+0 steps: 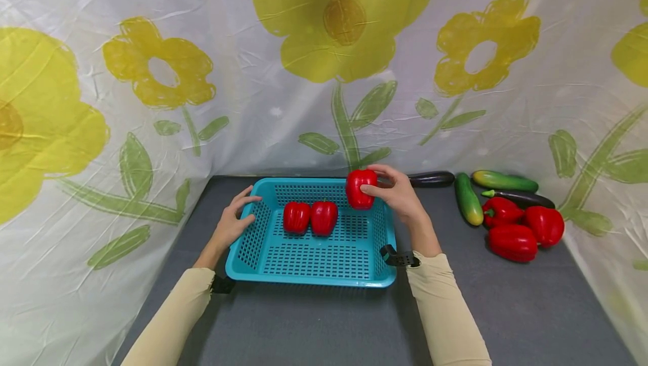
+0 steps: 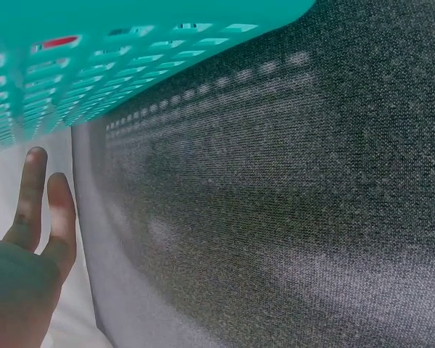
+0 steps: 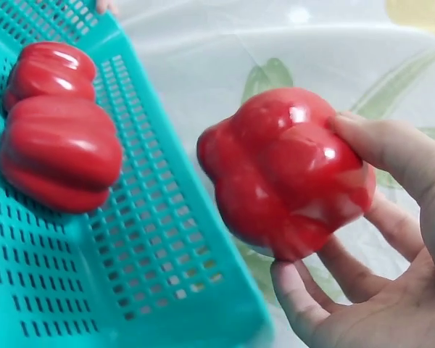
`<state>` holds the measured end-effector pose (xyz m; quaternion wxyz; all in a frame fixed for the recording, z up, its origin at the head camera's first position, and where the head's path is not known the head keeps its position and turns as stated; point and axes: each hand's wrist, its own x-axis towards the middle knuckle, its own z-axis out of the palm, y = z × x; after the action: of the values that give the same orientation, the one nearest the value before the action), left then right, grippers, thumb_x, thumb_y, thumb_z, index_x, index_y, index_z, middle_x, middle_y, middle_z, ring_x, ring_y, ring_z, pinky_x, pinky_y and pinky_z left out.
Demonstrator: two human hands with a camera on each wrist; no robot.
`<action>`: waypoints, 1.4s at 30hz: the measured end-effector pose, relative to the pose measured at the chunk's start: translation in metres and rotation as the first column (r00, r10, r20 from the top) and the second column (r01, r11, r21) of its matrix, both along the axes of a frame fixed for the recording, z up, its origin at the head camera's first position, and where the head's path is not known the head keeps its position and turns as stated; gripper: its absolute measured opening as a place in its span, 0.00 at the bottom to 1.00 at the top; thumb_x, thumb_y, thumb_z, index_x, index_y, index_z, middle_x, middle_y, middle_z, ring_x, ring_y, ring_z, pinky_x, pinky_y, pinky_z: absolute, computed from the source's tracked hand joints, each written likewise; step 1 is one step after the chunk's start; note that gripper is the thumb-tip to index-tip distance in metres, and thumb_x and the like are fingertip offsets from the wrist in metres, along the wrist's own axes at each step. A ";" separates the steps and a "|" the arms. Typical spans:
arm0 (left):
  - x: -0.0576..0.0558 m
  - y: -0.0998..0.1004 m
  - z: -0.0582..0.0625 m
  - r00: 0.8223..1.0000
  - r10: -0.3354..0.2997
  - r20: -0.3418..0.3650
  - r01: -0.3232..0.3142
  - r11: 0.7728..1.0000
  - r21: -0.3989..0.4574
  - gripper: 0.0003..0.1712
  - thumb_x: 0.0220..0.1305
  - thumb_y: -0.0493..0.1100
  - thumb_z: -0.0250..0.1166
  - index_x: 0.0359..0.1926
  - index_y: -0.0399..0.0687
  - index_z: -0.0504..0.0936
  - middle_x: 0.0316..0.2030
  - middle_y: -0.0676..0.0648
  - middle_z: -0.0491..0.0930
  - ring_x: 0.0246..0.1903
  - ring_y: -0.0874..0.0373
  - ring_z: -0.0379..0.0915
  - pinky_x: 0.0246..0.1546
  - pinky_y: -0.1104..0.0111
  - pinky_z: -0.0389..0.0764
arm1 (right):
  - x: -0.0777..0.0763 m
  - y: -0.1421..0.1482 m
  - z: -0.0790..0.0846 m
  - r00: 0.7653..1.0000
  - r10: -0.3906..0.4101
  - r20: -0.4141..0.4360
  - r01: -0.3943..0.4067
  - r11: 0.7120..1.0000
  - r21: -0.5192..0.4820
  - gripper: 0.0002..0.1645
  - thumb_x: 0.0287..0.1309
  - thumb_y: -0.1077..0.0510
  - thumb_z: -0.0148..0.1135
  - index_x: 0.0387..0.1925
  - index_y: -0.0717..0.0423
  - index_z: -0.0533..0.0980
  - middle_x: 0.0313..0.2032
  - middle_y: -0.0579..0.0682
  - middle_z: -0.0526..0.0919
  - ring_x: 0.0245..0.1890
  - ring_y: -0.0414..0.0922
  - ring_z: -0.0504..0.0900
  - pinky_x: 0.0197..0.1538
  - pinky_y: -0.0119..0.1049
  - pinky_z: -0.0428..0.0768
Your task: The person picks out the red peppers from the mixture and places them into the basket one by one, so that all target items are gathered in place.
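A red bell pepper (image 1: 360,189) is gripped between the thumb and fingers of my right hand (image 1: 402,194), above the back right part of a turquoise basket (image 1: 314,283). In the right wrist view the held pepper (image 3: 286,170) shows its lobed end, with the fingers around its side. Two more red bell peppers, one on the left (image 1: 296,217) and one on the right (image 1: 324,218), lie side by side in the basket. My left hand (image 1: 234,222) is at the basket's left side, fingers spread near the rim. The left wrist view shows its fingers below the perforated basket wall (image 2: 145,54).
At the right of the dark table (image 1: 329,326) lie several red bell peppers (image 1: 512,243), a dark eggplant (image 1: 526,198) and two green-yellow cucumbers (image 1: 468,200). Another eggplant (image 1: 432,179) lies behind the right hand. A flowered curtain (image 1: 283,130) stands along the back.
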<state>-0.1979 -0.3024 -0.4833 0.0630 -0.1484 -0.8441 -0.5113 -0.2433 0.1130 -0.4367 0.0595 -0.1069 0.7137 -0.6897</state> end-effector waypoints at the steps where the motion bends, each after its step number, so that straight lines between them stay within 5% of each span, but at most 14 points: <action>1: 0.000 -0.001 -0.001 1.000 0.000 -0.004 0.000 1.000 0.001 0.22 0.64 0.23 0.56 0.60 0.24 0.76 0.75 0.30 0.53 0.72 0.29 0.46 0.56 0.38 0.63 | 0.000 -0.002 -0.002 1.000 -0.005 0.007 0.005 1.000 -0.002 0.32 0.61 0.61 0.71 0.66 0.56 0.73 0.63 0.58 0.73 0.60 0.60 0.72 0.54 0.58 0.76; 10: -0.015 -0.013 -0.030 0.999 0.021 -0.028 -0.021 1.000 -0.021 0.23 0.64 0.23 0.56 0.61 0.27 0.76 0.76 0.34 0.53 0.74 0.33 0.45 0.60 0.33 0.57 | 0.000 -0.019 -0.015 0.998 -0.020 0.054 0.021 1.000 -0.016 0.32 0.60 0.61 0.73 0.65 0.59 0.74 0.65 0.59 0.71 0.60 0.62 0.71 0.52 0.51 0.79; 20: 0.002 0.002 0.003 1.000 -0.013 -0.020 0.013 1.000 0.001 0.22 0.64 0.21 0.55 0.59 0.22 0.75 0.74 0.28 0.53 0.72 0.26 0.45 0.60 0.33 0.58 | 0.004 -0.027 -0.022 0.996 0.000 0.091 -0.005 0.998 0.057 0.34 0.59 0.62 0.73 0.66 0.61 0.72 0.64 0.60 0.71 0.61 0.63 0.70 0.51 0.51 0.80; 31: 0.003 0.002 0.005 1.000 -0.007 -0.025 0.007 1.000 -0.006 0.22 0.63 0.21 0.56 0.59 0.22 0.75 0.74 0.27 0.54 0.72 0.26 0.45 0.60 0.31 0.56 | 0.007 -0.029 -0.022 0.994 0.013 0.112 -0.024 0.994 0.105 0.34 0.58 0.65 0.73 0.65 0.63 0.73 0.64 0.63 0.71 0.58 0.63 0.74 0.49 0.51 0.81; 42: -0.015 -0.013 -0.030 0.999 0.013 -0.030 -0.013 1.000 0.004 0.24 0.64 0.23 0.57 0.61 0.31 0.78 0.76 0.37 0.54 0.74 0.35 0.45 0.62 0.34 0.57 | 0.007 -0.032 -0.018 0.993 0.007 0.122 -0.033 0.976 0.215 0.35 0.61 0.60 0.72 0.67 0.62 0.71 0.69 0.65 0.65 0.63 0.66 0.70 0.58 0.57 0.75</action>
<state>-0.2133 -0.3157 -0.5138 0.0792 -0.1504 -0.8429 -0.5104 -0.2367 0.0811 -0.4542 0.1206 -0.0650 0.7787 -0.6123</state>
